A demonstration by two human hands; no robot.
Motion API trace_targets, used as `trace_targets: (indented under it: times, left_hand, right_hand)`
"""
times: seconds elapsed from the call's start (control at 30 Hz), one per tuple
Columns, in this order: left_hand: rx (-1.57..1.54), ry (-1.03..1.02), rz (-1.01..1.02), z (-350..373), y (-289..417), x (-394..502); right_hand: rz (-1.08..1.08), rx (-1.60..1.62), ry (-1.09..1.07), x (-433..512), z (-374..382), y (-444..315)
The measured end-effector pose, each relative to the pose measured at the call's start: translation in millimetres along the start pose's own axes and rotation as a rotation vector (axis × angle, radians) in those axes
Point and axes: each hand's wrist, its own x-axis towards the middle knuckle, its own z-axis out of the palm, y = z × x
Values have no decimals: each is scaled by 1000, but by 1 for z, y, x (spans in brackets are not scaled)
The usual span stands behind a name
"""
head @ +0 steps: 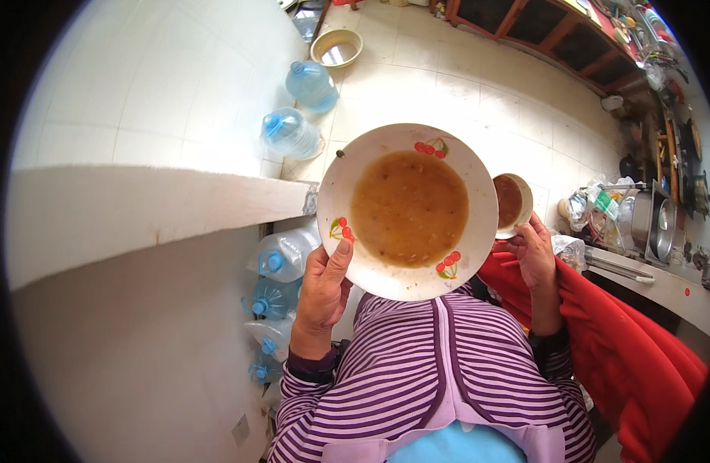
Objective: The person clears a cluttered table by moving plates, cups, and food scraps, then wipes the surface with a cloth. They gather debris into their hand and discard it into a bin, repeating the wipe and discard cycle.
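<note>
A white plate with a red cherry pattern (379, 280) is held level before me, brown soupy liquid (410, 208) spread over its middle. My left hand (324, 283) grips the near left rim, its thumb on top beside a cherry print. Beyond the plate's right edge, my right hand (534, 246) holds a small white bowl (526, 197) with reddish-brown contents. The plate hides part of that bowl's left side. A small dark speck lies on the plate's far left rim.
Large blue-tinted plastic water bottles (311, 87) stand by the left wall, several more below the ledge (158, 220). A yellowish basin (317, 49) sits on the tiled floor (465, 87). Red cloth (615, 324) hangs at right, near a counter (679, 295) with metal pans and plastic bags.
</note>
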Motion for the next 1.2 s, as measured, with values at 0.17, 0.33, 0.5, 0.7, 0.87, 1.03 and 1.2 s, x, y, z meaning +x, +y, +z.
trace_targets:
  times: [0.17, 0.33, 0.5, 0.7, 0.87, 1.03, 1.2]
  left_hand:
    - [-7, -84, -54, 66, -6, 58]
    - [-4, -167, -119, 115, -1, 122]
    - [48, -241, -225, 156, -1, 178]
    - [128, -399, -353, 189, 11, 292]
    - [229, -493, -404, 217, 37, 378]
    - [294, -557, -479, 238, 49, 457]
    - [319, -528, -484, 257, 43, 491]
  right_hand:
    - [-47, 72, 123, 29, -52, -49]
    - [-61, 114, 202, 49, -83, -77]
    - [-71, 155, 341, 64, -106, -94]
    - [-162, 267, 501, 121, -112, -107]
    - [-154, 371, 577, 176, -105, -122]
    - [-183, 392, 649, 217, -91, -143]
    - [-184, 387, 637, 248, -96, -169]
